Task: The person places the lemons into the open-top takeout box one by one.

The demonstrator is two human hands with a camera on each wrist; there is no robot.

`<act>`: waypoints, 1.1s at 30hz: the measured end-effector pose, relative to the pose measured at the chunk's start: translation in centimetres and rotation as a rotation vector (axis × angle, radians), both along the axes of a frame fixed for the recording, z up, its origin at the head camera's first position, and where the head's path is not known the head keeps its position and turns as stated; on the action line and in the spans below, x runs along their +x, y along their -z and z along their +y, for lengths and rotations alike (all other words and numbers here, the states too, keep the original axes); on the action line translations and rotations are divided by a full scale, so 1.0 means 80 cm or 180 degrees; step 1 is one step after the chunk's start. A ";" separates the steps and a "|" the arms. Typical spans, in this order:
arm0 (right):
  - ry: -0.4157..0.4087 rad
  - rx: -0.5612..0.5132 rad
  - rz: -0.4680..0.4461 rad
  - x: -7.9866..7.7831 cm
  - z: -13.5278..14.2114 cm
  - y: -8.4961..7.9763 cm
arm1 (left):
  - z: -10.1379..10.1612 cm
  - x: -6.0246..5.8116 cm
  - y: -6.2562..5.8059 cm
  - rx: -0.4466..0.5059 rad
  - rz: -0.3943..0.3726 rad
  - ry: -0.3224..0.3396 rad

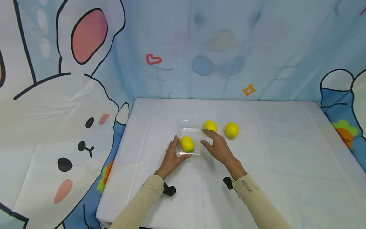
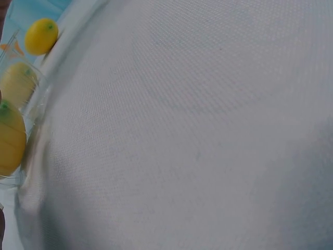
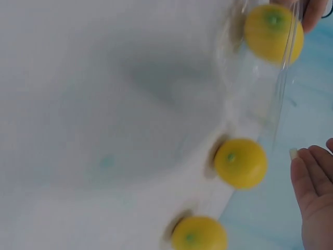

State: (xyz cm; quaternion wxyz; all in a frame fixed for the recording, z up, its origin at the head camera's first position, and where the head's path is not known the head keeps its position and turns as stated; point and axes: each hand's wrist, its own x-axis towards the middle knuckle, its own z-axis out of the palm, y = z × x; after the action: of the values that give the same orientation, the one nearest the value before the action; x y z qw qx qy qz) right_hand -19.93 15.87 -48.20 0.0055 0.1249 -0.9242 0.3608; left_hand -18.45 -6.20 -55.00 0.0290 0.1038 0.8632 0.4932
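A clear plastic tray (image 1: 189, 129) stands on the table with one yellow lemon (image 1: 187, 144) at its near end. My left hand (image 1: 171, 158) holds the tray's near left corner, fingers along the side and thumb at the front edge. Just right of the tray, my right hand (image 1: 219, 149) is held with parted fingers and nothing between them. Its fingertips overlap a second lemon (image 1: 210, 125) in the head view; the right wrist view shows a gap between the fingers (image 3: 307, 179) and that lemon (image 3: 241, 163). A third lemon (image 1: 231, 130) lies further right.
A white cloth (image 1: 286, 159) covers the table. Behind it hangs a light blue printed curtain (image 1: 177, 82), and a large cartoon rabbit print (image 1: 71, 105) fills the left side. Both wrists wear black camera mounts (image 1: 169, 190).
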 end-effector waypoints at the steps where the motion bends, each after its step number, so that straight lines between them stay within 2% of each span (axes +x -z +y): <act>1: 0.0049 0.0023 0.0027 -0.001 0.006 0.000 | 0.000 0.000 0.000 -0.0003 0.0008 -0.0009; 10: 0.0377 0.0182 0.0232 -0.009 0.065 0.012 | -0.002 0.001 -0.002 -0.0012 0.0051 -0.0034; 17: 0.0501 0.0228 0.0391 -0.022 0.101 0.032 | 0.000 0.001 -0.004 -0.0038 -0.0068 -0.0004; 28: 0.0573 0.0256 -0.0152 -0.037 0.120 0.047 | 0.000 0.000 0.001 0.0009 -0.0013 -0.0003; 33: 0.0610 0.0331 -0.0190 -0.042 0.123 0.050 | -0.001 -0.001 0.000 0.0027 -0.0006 -0.0016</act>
State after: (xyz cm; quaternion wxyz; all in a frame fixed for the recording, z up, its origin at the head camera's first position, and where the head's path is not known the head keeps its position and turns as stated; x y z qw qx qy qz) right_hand -23.27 25.70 -52.20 0.0059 0.0253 -0.9492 0.3137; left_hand -18.54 -6.25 -55.01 0.0282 0.1013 0.8613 0.4970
